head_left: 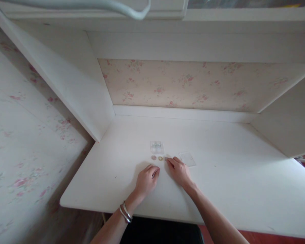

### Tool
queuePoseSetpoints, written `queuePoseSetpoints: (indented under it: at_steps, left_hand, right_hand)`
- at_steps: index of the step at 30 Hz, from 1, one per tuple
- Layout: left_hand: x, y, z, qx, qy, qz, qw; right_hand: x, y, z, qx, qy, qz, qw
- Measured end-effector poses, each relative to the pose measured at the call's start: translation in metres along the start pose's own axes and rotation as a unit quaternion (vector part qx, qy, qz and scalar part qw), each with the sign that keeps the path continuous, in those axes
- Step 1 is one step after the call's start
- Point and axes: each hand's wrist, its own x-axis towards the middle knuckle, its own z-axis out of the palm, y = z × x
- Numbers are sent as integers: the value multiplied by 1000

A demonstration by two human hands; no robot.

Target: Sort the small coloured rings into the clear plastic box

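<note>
Three small round ring-like pieces lie in a row on the white desk: a pinkish ring (154,157), a yellowish ring (160,158) and a small grey ring (165,158). My right hand (178,170) has its fingertips closed at the grey ring's right edge. Resting on the desk just below the row, my left hand (146,180) is loosely curled into a fist, and no object shows in it. Directly behind the rings stands a clear plastic box (157,147) with small pieces inside, too faint to name. A clear flat lid (187,159) lies right of my right hand.
The white desk (234,189) has a raised back edge (183,113) and side panels (73,81) left and right. A shelf (193,44) hangs overhead, with a white curved bar (112,5) in front. A tiny dark speck (115,177) lies to the left.
</note>
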Motion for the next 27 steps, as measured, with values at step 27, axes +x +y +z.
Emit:
queuePoseSetpoints:
  at_steps: [27]
  left_hand:
    - [-6, -2, -1, 98, -55, 32, 993]
  right_hand:
    - [76, -11, -1, 19, 73, -20, 997]
